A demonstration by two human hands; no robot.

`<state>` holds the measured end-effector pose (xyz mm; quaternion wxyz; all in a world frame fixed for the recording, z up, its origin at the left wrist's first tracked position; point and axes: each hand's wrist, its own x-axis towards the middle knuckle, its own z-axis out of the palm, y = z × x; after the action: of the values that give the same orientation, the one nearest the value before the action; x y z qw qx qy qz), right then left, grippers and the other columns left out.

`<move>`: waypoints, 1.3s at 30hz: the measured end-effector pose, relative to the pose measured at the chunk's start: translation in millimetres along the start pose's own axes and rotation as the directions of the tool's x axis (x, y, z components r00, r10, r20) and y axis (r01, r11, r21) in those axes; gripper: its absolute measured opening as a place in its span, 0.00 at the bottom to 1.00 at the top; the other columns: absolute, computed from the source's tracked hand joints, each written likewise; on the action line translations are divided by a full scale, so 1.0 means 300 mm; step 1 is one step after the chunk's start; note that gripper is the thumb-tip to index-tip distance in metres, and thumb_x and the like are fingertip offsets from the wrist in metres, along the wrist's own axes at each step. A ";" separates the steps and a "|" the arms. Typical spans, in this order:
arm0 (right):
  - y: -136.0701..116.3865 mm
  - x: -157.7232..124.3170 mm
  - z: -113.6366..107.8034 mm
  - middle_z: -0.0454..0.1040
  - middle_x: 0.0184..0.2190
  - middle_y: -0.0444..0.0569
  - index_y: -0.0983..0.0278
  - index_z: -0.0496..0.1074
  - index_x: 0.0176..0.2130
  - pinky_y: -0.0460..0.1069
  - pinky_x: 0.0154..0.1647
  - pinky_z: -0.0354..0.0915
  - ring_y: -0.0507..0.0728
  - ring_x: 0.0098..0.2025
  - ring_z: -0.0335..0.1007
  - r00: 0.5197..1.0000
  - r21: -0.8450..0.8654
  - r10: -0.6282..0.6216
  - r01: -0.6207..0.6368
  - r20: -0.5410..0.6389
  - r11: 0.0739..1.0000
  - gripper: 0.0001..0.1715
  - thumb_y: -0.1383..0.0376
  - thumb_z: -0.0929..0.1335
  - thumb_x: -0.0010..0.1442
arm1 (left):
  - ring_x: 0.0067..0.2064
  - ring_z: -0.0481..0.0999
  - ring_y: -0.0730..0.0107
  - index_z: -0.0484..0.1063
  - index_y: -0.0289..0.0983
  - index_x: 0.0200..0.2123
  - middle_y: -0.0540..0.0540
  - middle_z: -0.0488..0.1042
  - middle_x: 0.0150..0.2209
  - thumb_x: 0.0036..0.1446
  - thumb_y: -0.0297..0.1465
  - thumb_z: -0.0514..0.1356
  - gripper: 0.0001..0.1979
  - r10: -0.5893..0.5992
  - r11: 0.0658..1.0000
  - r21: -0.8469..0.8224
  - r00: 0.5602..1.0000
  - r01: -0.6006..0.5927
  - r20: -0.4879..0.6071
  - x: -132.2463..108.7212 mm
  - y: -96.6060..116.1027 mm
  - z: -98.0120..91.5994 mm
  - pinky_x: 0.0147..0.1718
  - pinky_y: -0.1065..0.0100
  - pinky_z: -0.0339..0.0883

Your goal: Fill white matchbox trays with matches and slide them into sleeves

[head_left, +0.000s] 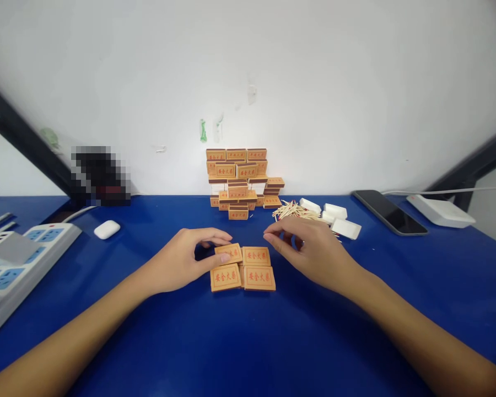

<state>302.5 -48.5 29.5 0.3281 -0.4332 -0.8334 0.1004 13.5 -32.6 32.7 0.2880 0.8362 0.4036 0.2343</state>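
Note:
Four flat matchboxes with red lettering lie in two rows on the blue table, with part of another one showing beneath them. My left hand (190,259) grips the back-left matchbox (234,252), its thumb on the top face and its fingers along the far side. The back-right matchbox (256,256), front-left matchbox (225,278) and front-right matchbox (259,278) fill out the group. Just right of it hovers my right hand (314,242), its fingers curled and thumb and index tips close together in a pinch; nothing shows between them.
Against the wall rises a stacked matchbox structure (237,187). To its right lie loose matches (295,211) and white matchbox trays (346,228). Farther right are a phone (391,212) and a white box (441,211). At left are a power strip (33,264) and a white earbud case (107,229).

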 end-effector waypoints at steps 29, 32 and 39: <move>-0.042 -0.014 -0.050 0.77 0.34 0.46 0.59 0.69 0.66 0.53 0.33 0.65 0.58 0.34 0.73 0.849 0.022 0.171 -0.210 0.500 0.977 0.45 0.40 0.74 0.60 | 0.29 0.76 0.68 0.73 0.45 0.65 0.53 0.76 0.30 0.51 0.51 0.75 0.40 -0.092 0.995 0.056 0.954 0.079 0.284 -0.030 0.016 -0.056 0.27 0.70 0.66; -0.054 -0.010 -0.053 0.77 0.34 0.45 0.60 0.65 0.69 0.53 0.33 0.66 0.59 0.35 0.74 0.813 0.023 0.197 -0.250 0.548 0.968 0.58 0.37 0.78 0.51 | 0.30 0.76 0.67 0.70 0.44 0.67 0.53 0.76 0.31 0.48 0.53 0.75 0.46 -0.098 0.993 0.096 0.955 0.073 0.279 -0.033 0.031 -0.049 0.28 0.70 0.66; -0.067 -0.010 -0.026 0.78 0.34 0.45 0.61 0.70 0.58 0.52 0.30 0.61 0.58 0.33 0.72 0.823 0.045 0.184 -0.246 0.537 0.968 0.38 0.46 0.78 0.57 | 0.31 0.74 0.66 0.76 0.41 0.54 0.52 0.76 0.33 0.50 0.45 0.74 0.29 -0.050 0.976 0.218 0.978 0.005 0.202 -0.030 0.040 -0.023 0.29 0.68 0.62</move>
<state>295.7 -63.9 43.2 0.0965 -0.4610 -0.8300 0.2989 10.5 -43.8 44.2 0.2390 0.8765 0.4064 0.0970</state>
